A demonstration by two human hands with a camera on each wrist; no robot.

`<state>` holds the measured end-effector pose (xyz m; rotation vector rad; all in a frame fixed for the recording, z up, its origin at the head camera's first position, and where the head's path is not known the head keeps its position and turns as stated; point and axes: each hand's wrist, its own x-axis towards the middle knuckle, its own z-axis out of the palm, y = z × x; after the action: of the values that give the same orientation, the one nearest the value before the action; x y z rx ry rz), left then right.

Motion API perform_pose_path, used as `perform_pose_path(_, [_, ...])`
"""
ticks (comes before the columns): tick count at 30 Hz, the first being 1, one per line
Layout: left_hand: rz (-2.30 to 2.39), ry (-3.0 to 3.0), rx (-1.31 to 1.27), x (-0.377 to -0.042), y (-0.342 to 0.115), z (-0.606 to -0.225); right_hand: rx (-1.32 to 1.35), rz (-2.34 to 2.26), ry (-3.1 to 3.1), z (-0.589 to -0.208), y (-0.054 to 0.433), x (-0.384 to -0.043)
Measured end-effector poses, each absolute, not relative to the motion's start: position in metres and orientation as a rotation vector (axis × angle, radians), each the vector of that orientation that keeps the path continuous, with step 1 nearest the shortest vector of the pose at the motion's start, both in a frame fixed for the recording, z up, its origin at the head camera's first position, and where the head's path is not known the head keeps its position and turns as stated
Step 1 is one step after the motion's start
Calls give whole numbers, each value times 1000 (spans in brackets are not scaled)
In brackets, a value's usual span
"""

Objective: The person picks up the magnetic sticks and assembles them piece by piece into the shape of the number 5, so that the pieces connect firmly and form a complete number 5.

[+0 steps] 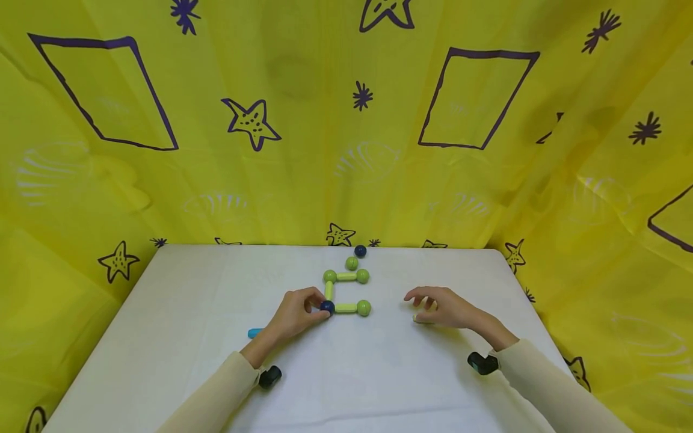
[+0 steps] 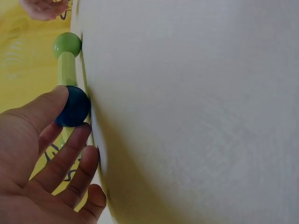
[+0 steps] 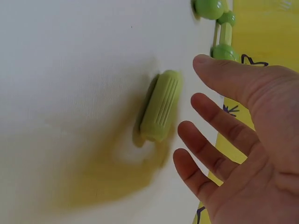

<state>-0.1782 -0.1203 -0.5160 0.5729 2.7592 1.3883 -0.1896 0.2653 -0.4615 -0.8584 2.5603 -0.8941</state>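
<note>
L hand (image 1: 296, 310) pinches blue ball (image 1: 327, 307) lower ctr, prob. to steady joined rods (image 1: 346, 308); R hand (image 1: 447, 308), rt of ctr, empty, fingers apart, near loose rod (image 3: 160, 106).

Green balls (image 1: 364, 308); dark blue balls (image 1: 327, 308); yellow-green rods (image 3: 161, 106), striped with lengthwise grooves; bright blue piece (image 1: 254, 332); white surface (image 1: 162, 337); cream sleeves (image 1: 213, 391); yellow curtain (image 1: 303, 180) printed with dark purple starfish (image 1: 251, 123), bursts (image 1: 362, 96) and pale shells (image 1: 368, 159).

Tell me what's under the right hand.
A light green rod lies on the white table beneath the right hand. The right wrist view shows it; in the head view only its tip shows, the hand covering the rest. Anything else the hand covers cannot be seen.
</note>
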Motion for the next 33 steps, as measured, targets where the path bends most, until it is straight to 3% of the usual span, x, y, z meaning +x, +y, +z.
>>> perform_pose_path(33, [1375, 2778, 616, -180, -121, -519, -904, -855, 2477, -470, 279, -190])
